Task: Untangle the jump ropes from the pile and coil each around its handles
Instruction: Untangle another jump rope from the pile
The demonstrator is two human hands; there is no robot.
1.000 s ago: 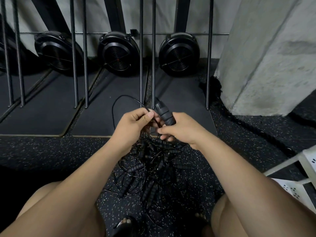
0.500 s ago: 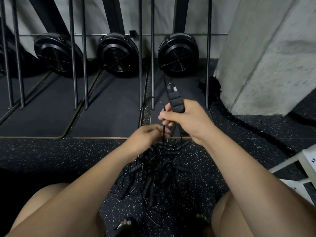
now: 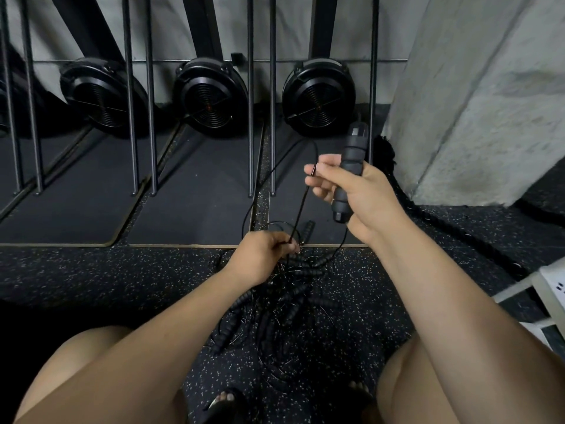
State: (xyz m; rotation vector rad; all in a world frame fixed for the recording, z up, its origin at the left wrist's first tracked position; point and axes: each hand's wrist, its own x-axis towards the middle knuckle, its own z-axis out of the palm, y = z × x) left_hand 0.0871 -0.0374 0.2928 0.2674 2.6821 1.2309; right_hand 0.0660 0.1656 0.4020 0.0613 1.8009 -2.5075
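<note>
Jump rope handle [image 3: 351, 166] is standing upright in our gripping right hand [image 3: 367, 197]; below it, our left hand [image 3: 263, 255] is pinching the cord [image 3: 302, 205] just above the tangled pile [image 3: 290, 301] on the floor [image 3: 122, 276].

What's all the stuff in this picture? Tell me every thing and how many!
Black foam jump-rope handle: one, black, upright in the right hand.
Thin black cord: one, black, stretched down to the left hand.
Pile of tangled black jump ropes: one pile, black, on the speckled black floor below the hands.
Round black fan housings: three in full, black, in a row at the back.
Upright grey metal bars: several, grey, before the fans.
Black floor mats: at least three, black, under the bars.
Grey concrete pillar: one, grey, right side.
Thick black braided rope: one, black, beside the pillar.
White frame: one, white, right edge.
Left hand: one, pinches the cord above the pile.
Right hand: one, grips the handle.
</note>
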